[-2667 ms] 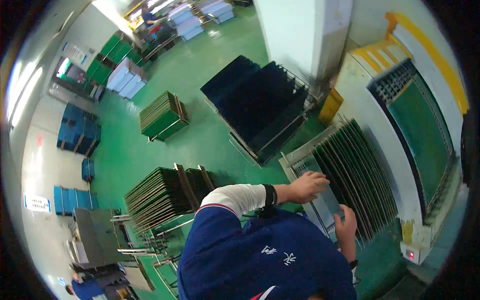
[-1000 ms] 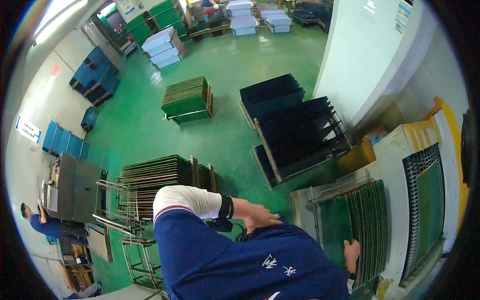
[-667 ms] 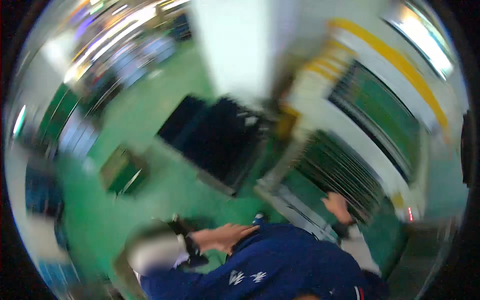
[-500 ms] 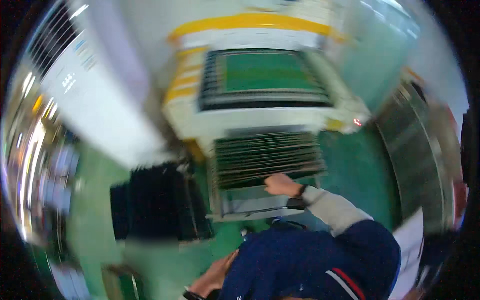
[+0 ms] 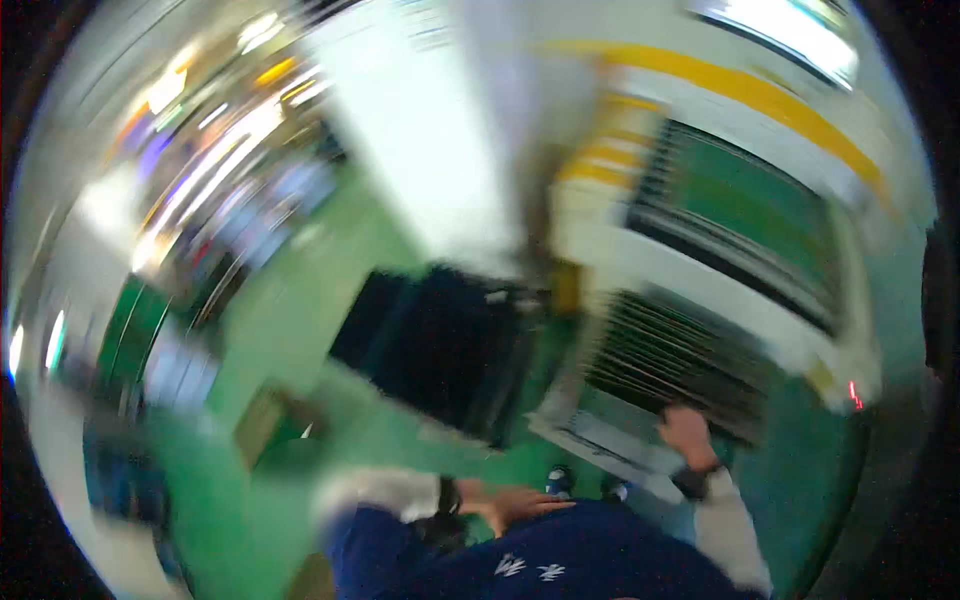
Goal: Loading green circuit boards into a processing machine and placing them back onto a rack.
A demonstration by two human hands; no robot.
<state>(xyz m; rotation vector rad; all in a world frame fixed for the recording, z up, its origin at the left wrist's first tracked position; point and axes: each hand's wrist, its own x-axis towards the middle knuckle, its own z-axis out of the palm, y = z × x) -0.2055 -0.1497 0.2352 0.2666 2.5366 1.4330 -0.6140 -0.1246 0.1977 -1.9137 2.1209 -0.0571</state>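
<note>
Apparently the step is handling thin panels (image 5: 670, 360) racked right of centre, the right hand (image 5: 687, 436) curled at their near edge, grip unclear, the left hand (image 5: 515, 505) loosely outstretched over the navy shirt (image 5: 600, 560), bottom centre, and moving one next would call for a sure edge hold.

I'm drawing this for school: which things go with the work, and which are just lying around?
Probably the work:
row of green panels
right hand, at their near edge
perhaps the yellow-striped machine behind

Just around:
dark stack
white pillar
blurred green stack
</note>
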